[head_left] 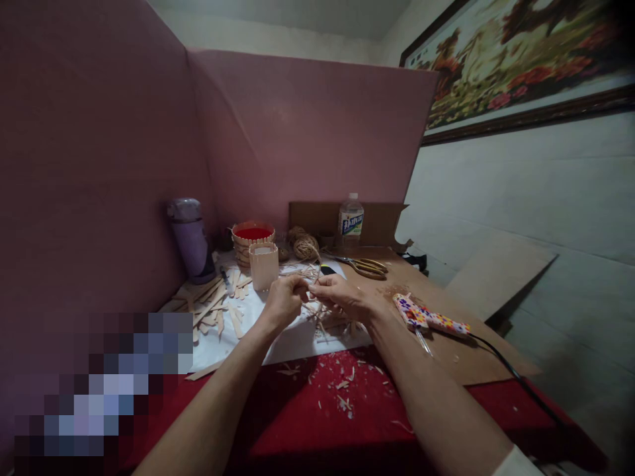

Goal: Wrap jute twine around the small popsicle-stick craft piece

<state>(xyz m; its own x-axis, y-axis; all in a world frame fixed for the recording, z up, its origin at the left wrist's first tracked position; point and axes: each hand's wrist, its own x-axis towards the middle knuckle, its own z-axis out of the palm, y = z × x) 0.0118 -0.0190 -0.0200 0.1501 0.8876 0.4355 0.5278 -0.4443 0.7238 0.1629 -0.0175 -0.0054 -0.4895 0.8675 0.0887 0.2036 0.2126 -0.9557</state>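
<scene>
My left hand (288, 299) and my right hand (344, 296) meet over the white sheet (282, 347), fingertips pinched close together. Whatever lies between them is too small to make out. A thin tan strand rises just behind the right fingertips, near the ball of twine (305, 244). Just beyond my left hand stands a small cup-like holder of wooden craft sticks (264, 268). Behind it is a round stick-covered container (241, 248) with a red inside. Thin wood scraps (325, 324) lie beneath both hands.
Loose craft sticks (213, 307) spread on the left beside a purple tumbler (191, 241). Gold-handled scissors (367, 266) and a clear bottle (351, 221) are at the back. A flower-patterned glue gun (429, 318) with a black cord rests on cardboard (476, 367) at right.
</scene>
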